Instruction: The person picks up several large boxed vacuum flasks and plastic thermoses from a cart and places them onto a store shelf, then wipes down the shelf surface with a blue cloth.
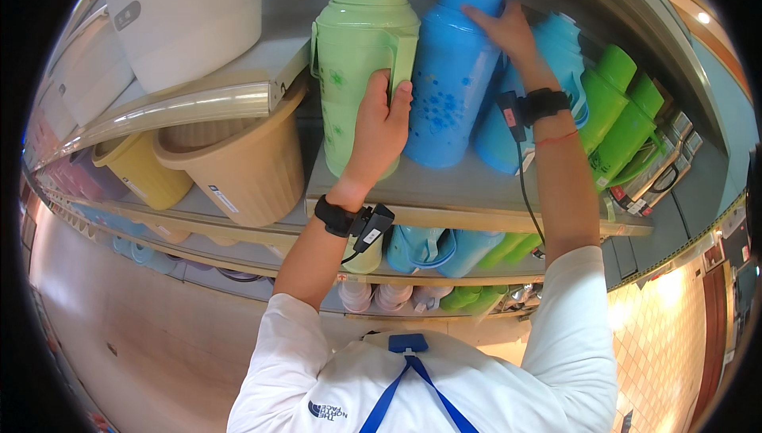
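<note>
On the upper shelf (357,195) stands a light green thermos flask (351,46) with a flower print. My left hand (384,120) grips its side handle, the thumb on the outside and the fingers closed round it. Just to the right is a blue thermos flask (446,82), also with printed flowers. My right hand (506,31) is at its upper right side, fingers spread, the index finger touching or very near the neck below the lid. Part of that hand's contact is hidden behind the flask. A light blue flask (509,117) leans or looks tilted beyond my right wrist.
Green flasks (625,129) and a metallic flask (661,165) stand farther right. At the left are a beige ribbed bin (250,165), a yellow bin (149,171) and a white container (190,22) on a higher shelf. Lower shelves hold more flasks (443,248). Cables hang from both wrist devices.
</note>
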`<state>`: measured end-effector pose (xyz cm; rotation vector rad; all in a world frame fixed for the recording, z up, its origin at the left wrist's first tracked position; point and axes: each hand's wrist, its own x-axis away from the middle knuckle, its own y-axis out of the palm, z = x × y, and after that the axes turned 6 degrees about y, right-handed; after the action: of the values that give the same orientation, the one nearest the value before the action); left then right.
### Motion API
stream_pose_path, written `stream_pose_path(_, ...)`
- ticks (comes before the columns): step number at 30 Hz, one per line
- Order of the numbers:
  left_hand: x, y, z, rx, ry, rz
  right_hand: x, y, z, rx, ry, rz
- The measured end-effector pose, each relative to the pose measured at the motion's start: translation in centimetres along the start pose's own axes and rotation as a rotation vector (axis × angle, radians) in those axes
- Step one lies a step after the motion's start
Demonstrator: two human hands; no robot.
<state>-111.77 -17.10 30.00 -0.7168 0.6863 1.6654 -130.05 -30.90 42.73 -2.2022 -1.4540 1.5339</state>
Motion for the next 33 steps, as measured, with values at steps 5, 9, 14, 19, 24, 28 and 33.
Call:
stream_pose_path(5,-0.1,0.1,-0.5,-0.01,0.03,0.054,1.6,0.1,1.1,-0.299,0.061,-0.096)
stream_pose_path(9,-0.2,0.4,-0.6,-0.017,0.031,0.052,1.4,0.2,0.2,-0.07,-0.035,0.0)
stream_pose_path(14,-0.3,0.5,-1.1,-0.047,0.082,0.101,2.9,0.1,-2.4,0.251,-0.025,0.118)
stream_pose_path(19,-0.5,0.4,-0.9,-0.012,0.069,0.098,2.5,-4.8,-3.4,0.125,0.037,-0.138)
stream_pose_path(24,-0.2,0.7,-0.8,0.024,0.068,0.067,2.6,-5.3,0.7,-0.056,-0.083,-0.188)
stream_pose_path(28,-0.3,0.5,0.2,0.012,0.003,0.042,4.2,-4.9,2.3,-0.19,-0.174,-0.167)
stream_pose_path(33,-1.5,0.0,0.9,0.161,-0.049,0.035,7.0,-6.0,-0.5,0.005,-0.158,-0.105)
